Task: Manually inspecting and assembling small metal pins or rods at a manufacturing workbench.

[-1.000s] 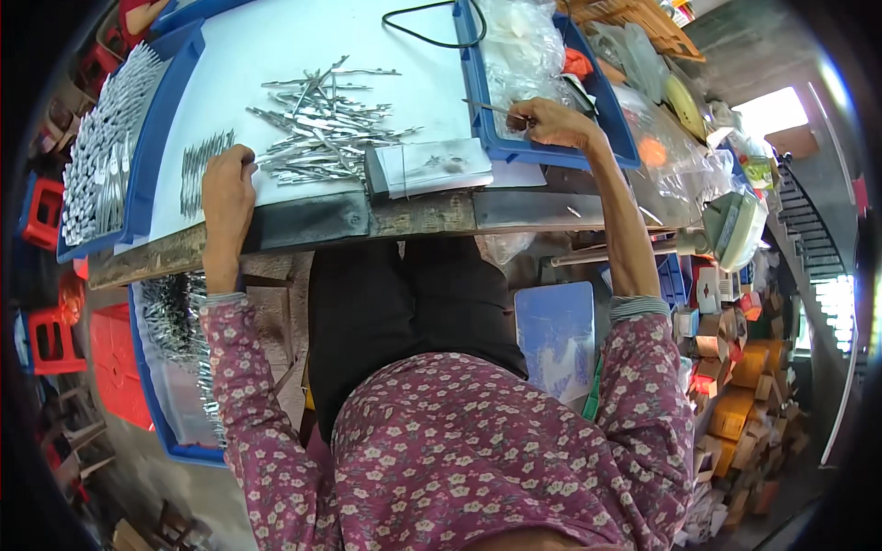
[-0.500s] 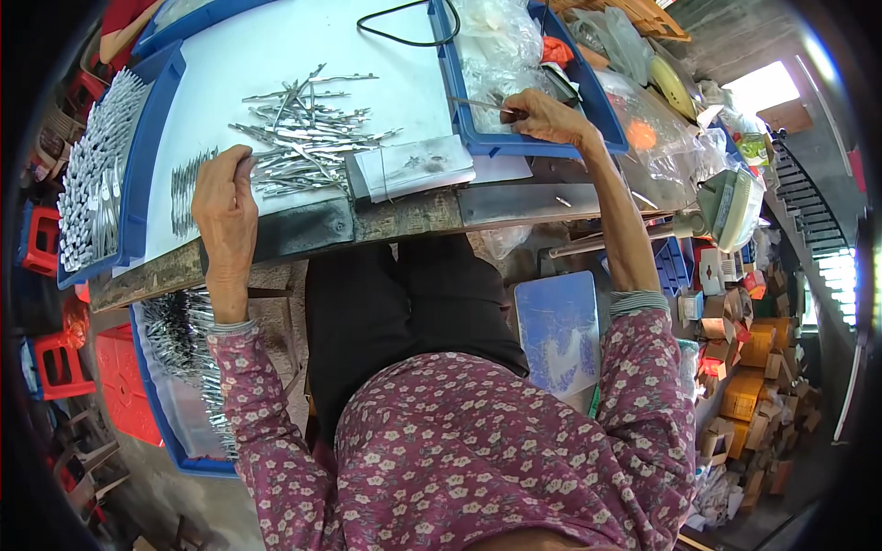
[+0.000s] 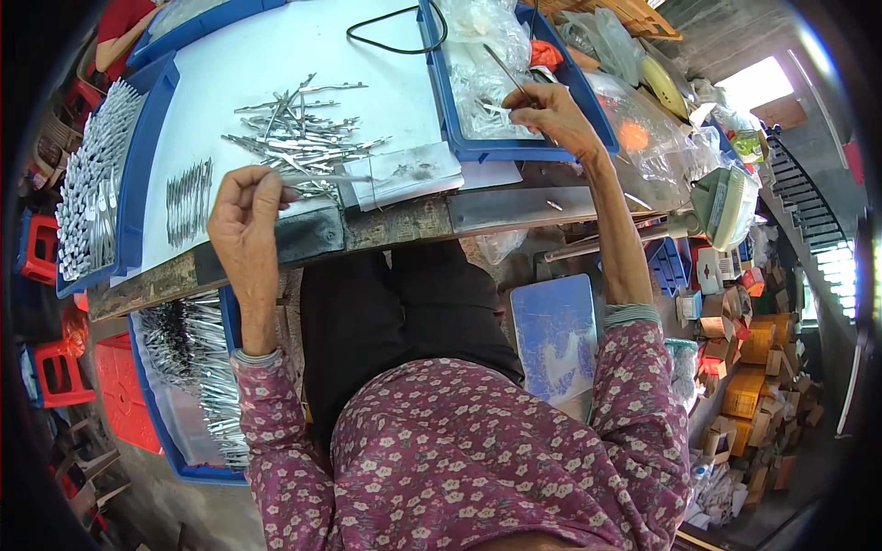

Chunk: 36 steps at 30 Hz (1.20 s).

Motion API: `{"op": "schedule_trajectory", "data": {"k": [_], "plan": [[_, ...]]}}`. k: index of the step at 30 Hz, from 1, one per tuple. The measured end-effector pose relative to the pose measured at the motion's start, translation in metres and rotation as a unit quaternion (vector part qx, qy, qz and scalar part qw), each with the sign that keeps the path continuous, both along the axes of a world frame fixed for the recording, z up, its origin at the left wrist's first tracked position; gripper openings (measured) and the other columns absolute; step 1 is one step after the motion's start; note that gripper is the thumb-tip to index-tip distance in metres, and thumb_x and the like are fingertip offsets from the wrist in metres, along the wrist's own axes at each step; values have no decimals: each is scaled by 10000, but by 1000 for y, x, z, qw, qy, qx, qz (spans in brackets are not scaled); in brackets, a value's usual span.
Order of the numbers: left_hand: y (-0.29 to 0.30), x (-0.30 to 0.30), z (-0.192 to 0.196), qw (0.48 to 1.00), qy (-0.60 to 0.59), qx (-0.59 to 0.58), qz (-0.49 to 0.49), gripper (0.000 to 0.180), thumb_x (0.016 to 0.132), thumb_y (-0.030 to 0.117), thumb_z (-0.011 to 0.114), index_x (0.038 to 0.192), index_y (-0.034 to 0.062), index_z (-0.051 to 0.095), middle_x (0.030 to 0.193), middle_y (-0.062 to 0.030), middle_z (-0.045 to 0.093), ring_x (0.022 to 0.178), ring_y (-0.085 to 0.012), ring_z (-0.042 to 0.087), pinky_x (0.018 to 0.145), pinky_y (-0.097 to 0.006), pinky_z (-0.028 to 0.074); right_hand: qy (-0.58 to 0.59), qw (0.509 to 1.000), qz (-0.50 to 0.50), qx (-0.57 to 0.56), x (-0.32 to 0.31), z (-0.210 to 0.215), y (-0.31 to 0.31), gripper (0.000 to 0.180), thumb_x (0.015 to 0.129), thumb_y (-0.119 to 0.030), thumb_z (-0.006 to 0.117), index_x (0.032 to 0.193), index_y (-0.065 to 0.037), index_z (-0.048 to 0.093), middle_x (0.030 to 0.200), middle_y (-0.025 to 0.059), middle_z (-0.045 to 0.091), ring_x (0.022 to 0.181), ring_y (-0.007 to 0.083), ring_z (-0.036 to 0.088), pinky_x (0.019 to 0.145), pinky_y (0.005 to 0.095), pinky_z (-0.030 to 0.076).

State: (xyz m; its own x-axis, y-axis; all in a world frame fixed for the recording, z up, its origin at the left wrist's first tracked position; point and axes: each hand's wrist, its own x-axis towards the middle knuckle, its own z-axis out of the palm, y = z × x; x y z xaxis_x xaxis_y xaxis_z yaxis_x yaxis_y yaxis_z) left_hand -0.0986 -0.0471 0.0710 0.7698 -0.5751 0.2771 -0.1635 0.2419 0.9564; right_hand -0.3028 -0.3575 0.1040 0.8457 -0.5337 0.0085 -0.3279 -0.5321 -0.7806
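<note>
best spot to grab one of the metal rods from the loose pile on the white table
Pinch a stray end at the near edge of the pile of metal rods, coming from the left hand side. The rods lie flat and crisscrossed, so protruding tips lift free easiest.

Black cable (image 3: pixel 395 41) on white tabletop (image 3: pixel 276 55), red stools (image 3: pixel 41 248), perhaps cardboard boxes (image 3: pixel 749 367).

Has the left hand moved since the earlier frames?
Yes. The left hand has lifted off the table edge and turned palm-up, fingers curled, nearer the metal pins.
</note>
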Motion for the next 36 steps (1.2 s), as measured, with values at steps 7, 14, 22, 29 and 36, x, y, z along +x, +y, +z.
{"op": "schedule_trajectory", "data": {"k": [7, 14, 22, 29, 36], "plan": [[-8, -13, -8, 996, 67, -5, -52, 123, 849, 68, 574, 934, -20, 594, 763, -44, 620, 679, -95, 596, 627, -191, 451, -97, 995, 12, 27, 5, 11, 51, 150, 765, -86, 618, 888, -1, 627, 685, -32, 536, 584, 30, 437, 519, 178, 360], [-22, -38, -12, 984, 70, 20, -160, 103, 852, 64, 557, 895, -22, 593, 735, -45, 620, 691, -92, 598, 630, -203, 462, -113, 992, 41, 39, 23, 17, 99, 128, 763, -66, 631, 872, 2, 638, 648, -61, 498, 571, 2, 389, 496, 166, 302], [-31, -51, -20, 973, 91, 15, -210, 119, 865, 91, 566, 890, -24, 584, 749, -26, 607, 691, -81, 583, 644, -206, 465, -71, 988, 103, 91, 41, 17, 126, 104, 748, -68, 622, 822, 5, 622, 611, -50, 503, 558, 5, 422, 486, 164, 327], [-31, -55, -21, 971, 94, 3, -219, 123, 868, 96, 565, 896, -22, 582, 765, -27, 604, 701, -86, 589, 652, -205, 472, -83, 983, 105, 127, 50, 6, 133, 116, 769, -129, 660, 828, -32, 634, 601, -51, 505, 513, 6, 431, 445, 154, 306], [-28, -54, -28, 975, 94, -5, -203, 155, 870, 125, 574, 929, -18, 584, 769, -44, 615, 675, -80, 589, 614, -178, 471, -120, 963, 110, 217, 56, -6, 131, 147, 833, -117, 559, 910, 8, 558, 647, 13, 571, 517, 39, 479, 465, 188, 386]]}}
